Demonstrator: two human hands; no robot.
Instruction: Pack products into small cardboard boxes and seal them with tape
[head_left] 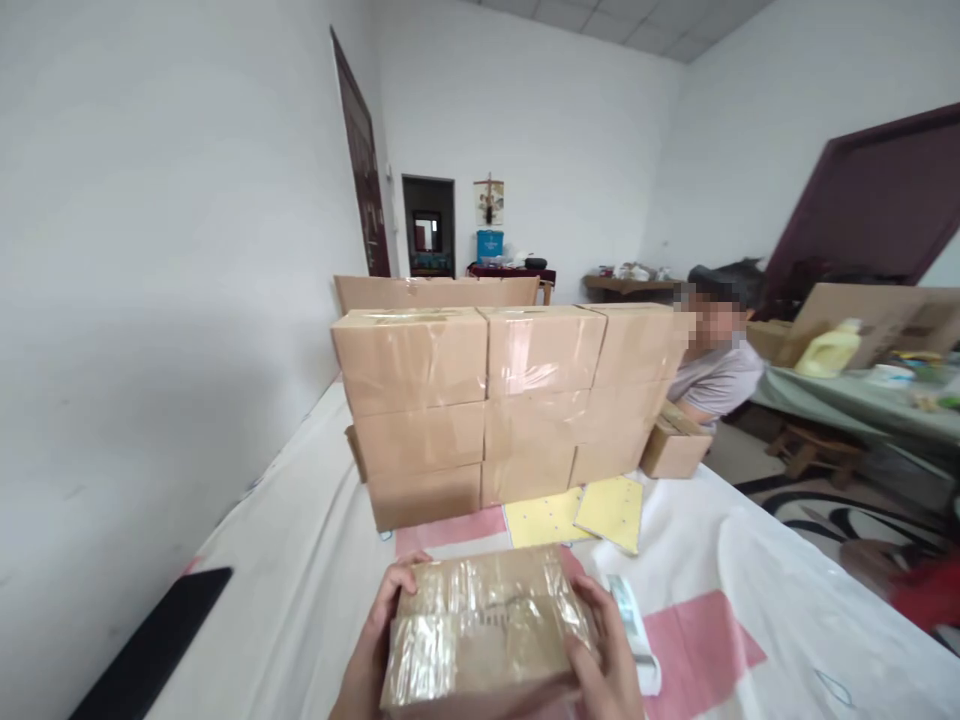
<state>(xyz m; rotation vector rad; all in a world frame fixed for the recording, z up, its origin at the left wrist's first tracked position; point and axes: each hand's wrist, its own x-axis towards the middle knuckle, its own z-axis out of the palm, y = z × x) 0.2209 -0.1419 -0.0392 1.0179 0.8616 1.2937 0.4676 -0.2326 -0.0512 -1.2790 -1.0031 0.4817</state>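
Between my two hands is a cardboard box (487, 640) wrapped in shiny clear tape, low in the head view. My left hand (382, 625) grips its left side, with fingers over the far left corner. On the opposite side my right hand (600, 645) is pressed against the box, thumb towards the near face. Beyond it stands a wall of stacked taped cardboard boxes (420, 370), three rows high. A yellow sheet (611, 510) lies at the foot of the stack. Beside my right hand is a white packet (637, 635), partly hidden.
A pink and white cloth (705, 640) covers the surface. A dark flat object (161, 640) lies at the left by the wall. Behind the stack's right end a person (724, 370) leans near a small cardboard box (675, 445). A yellow jug (829, 348) stands on another table at right.
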